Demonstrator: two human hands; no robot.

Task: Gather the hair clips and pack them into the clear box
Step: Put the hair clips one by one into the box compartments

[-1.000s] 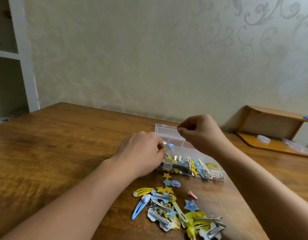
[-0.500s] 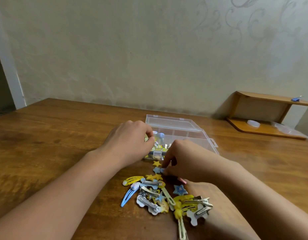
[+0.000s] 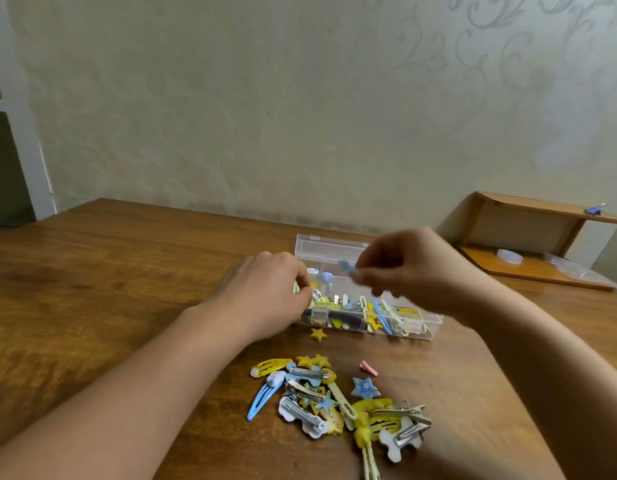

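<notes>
The clear box is a long, hard plastic case with its hinged lid folded back flat, lying on the grained, glossy wooden bench. Its near compartments are packed with yellow, blue and silver clips. The left hand rests at the box's left end, fingers curled down onto its contents; whether that grip actually holds a clip I cannot tell. The right hand, motion-blurred, hovers above the box with a narrow grip, pinching a small blue clip at its fingertips. Nearer the camera lies a loose pile of hair clips: flat metal snap clips, felt-like stars, and silver alligator clips. One yellow star sits just beside the box, a small pink clip apart from the pile. No writing is legible.
</notes>
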